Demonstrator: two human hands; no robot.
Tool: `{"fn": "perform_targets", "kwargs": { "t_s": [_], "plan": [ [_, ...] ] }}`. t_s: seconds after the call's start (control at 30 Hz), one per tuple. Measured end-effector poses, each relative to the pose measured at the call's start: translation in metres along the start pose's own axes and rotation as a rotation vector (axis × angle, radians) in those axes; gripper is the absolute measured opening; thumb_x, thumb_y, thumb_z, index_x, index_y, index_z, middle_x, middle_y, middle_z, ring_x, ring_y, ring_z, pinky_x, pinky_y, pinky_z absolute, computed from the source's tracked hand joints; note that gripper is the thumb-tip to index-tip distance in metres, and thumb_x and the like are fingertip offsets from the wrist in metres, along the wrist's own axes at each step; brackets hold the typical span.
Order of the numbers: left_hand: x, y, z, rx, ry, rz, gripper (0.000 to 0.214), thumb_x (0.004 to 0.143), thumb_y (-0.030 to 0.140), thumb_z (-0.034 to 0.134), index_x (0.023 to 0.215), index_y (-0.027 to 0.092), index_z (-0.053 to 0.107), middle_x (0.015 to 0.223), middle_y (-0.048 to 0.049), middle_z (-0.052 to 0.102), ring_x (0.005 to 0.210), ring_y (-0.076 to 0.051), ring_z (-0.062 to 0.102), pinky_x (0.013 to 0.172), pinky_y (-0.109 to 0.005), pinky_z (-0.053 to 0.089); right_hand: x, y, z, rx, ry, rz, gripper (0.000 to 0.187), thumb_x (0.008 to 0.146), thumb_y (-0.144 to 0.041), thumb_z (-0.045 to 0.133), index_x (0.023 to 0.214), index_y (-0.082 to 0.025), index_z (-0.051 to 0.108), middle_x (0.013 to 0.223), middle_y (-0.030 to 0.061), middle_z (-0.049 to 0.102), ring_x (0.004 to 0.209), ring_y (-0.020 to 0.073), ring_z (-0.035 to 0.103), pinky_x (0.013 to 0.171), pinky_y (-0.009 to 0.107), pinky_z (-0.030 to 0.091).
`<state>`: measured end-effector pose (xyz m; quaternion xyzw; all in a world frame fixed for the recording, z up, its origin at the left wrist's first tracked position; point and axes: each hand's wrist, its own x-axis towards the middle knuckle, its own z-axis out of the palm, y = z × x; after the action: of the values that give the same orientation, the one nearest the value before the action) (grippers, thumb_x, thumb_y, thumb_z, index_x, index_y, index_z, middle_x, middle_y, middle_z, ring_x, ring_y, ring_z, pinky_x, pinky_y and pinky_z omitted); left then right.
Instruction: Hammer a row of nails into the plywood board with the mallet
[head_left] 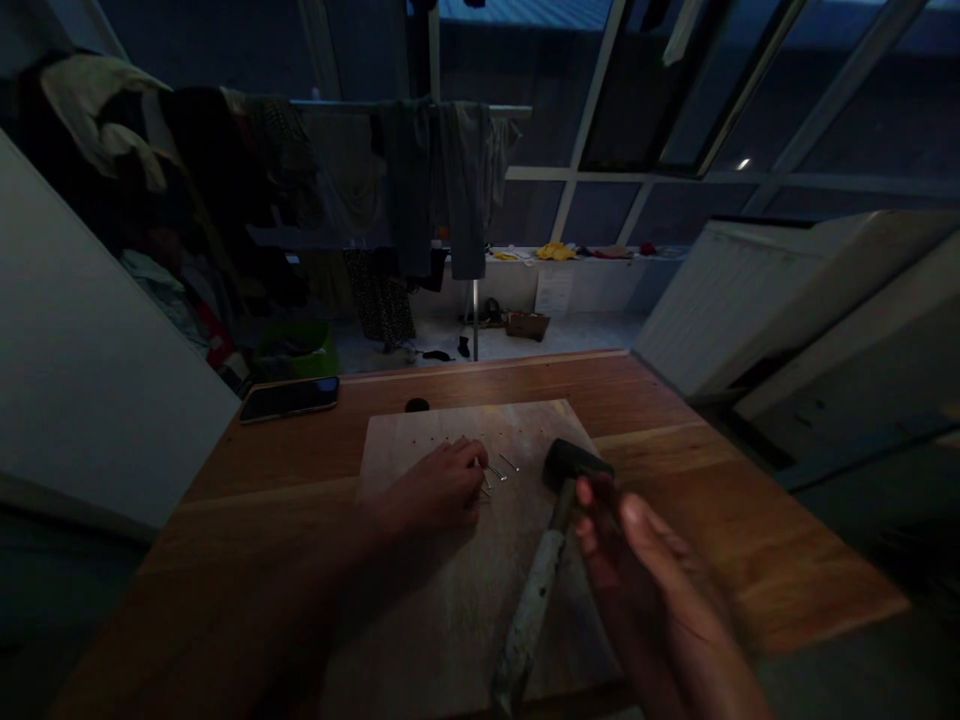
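Observation:
A pale wooden board (465, 600) lies on the table, with a row of small dark holes or marks near its far edge. My left hand (439, 485) rests on the board, fingers curled down beside several loose nails (495, 472); whatever may be in its fingertips is hidden. On the board's right side lies a hammer (536, 600), its dark head pointing away and its worn pale handle towards me. My right hand (667, 590) hovers just right of the hammer, thumb and fingers apart, slightly blurred, with nothing visible in it.
The wooden table (690, 480) carries a phone (290, 399) at its far left and a small dark round object (417, 405) behind the board. Beyond stand a clothes rack (420, 180) and a green basket (300, 348). A white appliance-like box (720, 290) stands right.

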<state>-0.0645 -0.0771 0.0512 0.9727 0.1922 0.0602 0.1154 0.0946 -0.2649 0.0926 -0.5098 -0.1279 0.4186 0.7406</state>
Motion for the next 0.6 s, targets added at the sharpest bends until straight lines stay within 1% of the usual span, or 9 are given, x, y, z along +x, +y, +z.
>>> {"fn": "perform_targets", "kwargs": {
  "t_s": [0.07, 0.1, 0.2, 0.27, 0.33, 0.4, 0.47, 0.53, 0.6],
  "plan": [
    [0.007, 0.006, 0.003, 0.023, 0.040, 0.022, 0.010, 0.081, 0.010, 0.062, 0.087, 0.016, 0.067, 0.117, -0.0101, 0.065, 0.108, -0.025, 0.061, 0.094, -0.038, 0.051, 0.009, 0.006, 0.015, 0.064, 0.029, 0.078, 0.039, 0.069, -0.046, 0.095, 0.099, -0.026, 0.081, 0.120, 0.0059, 0.078, 0.115, 0.0252, 0.072, 0.084, 0.032, 0.062],
    [0.010, 0.007, 0.005, 0.023, 0.064, 0.024, 0.010, 0.081, 0.009, 0.062, 0.087, 0.016, 0.067, 0.117, -0.0105, 0.065, 0.107, -0.025, 0.061, 0.093, -0.039, 0.051, 0.012, 0.010, 0.021, 0.094, 0.031, 0.108, 0.040, 0.066, -0.047, 0.096, 0.097, -0.026, 0.081, 0.118, 0.0057, 0.079, 0.115, 0.0251, 0.072, 0.082, 0.030, 0.062],
    [0.011, 0.004, 0.007, -0.036, 0.114, 0.008, 0.009, 0.078, 0.010, 0.064, 0.084, 0.016, 0.064, 0.111, -0.0108, 0.066, 0.101, -0.025, 0.062, 0.087, -0.037, 0.052, 0.016, 0.016, 0.028, 0.121, -0.018, 0.120, 0.035, 0.070, -0.048, 0.094, 0.095, -0.027, 0.082, 0.116, 0.0057, 0.079, 0.111, 0.0240, 0.073, 0.080, 0.030, 0.062],
    [0.008, -0.001, 0.006, -0.104, 0.142, -0.026, 0.008, 0.079, 0.011, 0.065, 0.085, 0.017, 0.063, 0.101, -0.0091, 0.067, 0.094, -0.023, 0.063, 0.082, -0.034, 0.052, 0.018, 0.019, 0.026, 0.101, -0.063, 0.119, 0.028, 0.075, -0.047, 0.091, 0.094, -0.028, 0.082, 0.116, 0.0058, 0.079, 0.109, 0.0234, 0.074, 0.081, 0.032, 0.062],
    [0.004, -0.005, 0.003, -0.182, 0.174, -0.079, 0.007, 0.082, 0.012, 0.064, 0.085, 0.018, 0.061, 0.090, -0.0056, 0.066, 0.084, -0.020, 0.062, 0.077, -0.032, 0.051, 0.019, 0.019, 0.023, 0.080, -0.106, 0.119, 0.025, 0.077, -0.048, 0.089, 0.091, -0.028, 0.082, 0.114, 0.0061, 0.080, 0.109, 0.0239, 0.074, 0.083, 0.033, 0.062],
    [0.001, -0.010, 0.002, -0.281, 0.203, -0.119, 0.007, 0.085, 0.012, 0.061, 0.086, 0.019, 0.060, 0.084, -0.0032, 0.066, 0.078, -0.017, 0.062, 0.074, -0.030, 0.049, 0.020, 0.019, 0.021, 0.060, -0.121, 0.108, 0.029, 0.074, -0.050, 0.090, 0.092, -0.028, 0.082, 0.113, 0.0065, 0.079, 0.110, 0.0251, 0.073, 0.084, 0.035, 0.061],
    [0.003, -0.014, 0.002, -0.381, 0.233, -0.140, 0.007, 0.086, 0.012, 0.061, 0.088, 0.019, 0.061, 0.083, -0.0026, 0.068, 0.076, -0.016, 0.063, 0.073, -0.029, 0.049, 0.021, 0.020, 0.018, 0.020, -0.112, 0.071, 0.034, 0.069, -0.052, 0.092, 0.092, -0.029, 0.082, 0.113, 0.0062, 0.079, 0.107, 0.0251, 0.073, 0.083, 0.034, 0.060],
    [0.009, -0.018, 0.005, -0.460, 0.269, -0.161, 0.010, 0.086, 0.013, 0.062, 0.093, 0.019, 0.063, 0.084, -0.0024, 0.070, 0.076, -0.016, 0.065, 0.073, -0.028, 0.050, 0.024, 0.021, 0.013, -0.098, -0.122, -0.003, 0.036, 0.065, -0.054, 0.093, 0.085, -0.027, 0.081, 0.108, 0.0057, 0.078, 0.096, 0.0232, 0.072, 0.077, 0.031, 0.058],
    [0.019, -0.021, 0.009, -0.536, 0.297, -0.199, 0.013, 0.085, 0.014, 0.064, 0.096, 0.019, 0.066, 0.083, -0.0015, 0.072, 0.075, -0.015, 0.066, 0.074, -0.028, 0.052, 0.029, 0.023, 0.003, -0.304, -0.177, -0.100, 0.038, 0.064, -0.058, 0.092, 0.073, -0.024, 0.078, 0.095, 0.0058, 0.077, 0.083, 0.0213, 0.070, 0.071, 0.029, 0.055]
  ]
}}
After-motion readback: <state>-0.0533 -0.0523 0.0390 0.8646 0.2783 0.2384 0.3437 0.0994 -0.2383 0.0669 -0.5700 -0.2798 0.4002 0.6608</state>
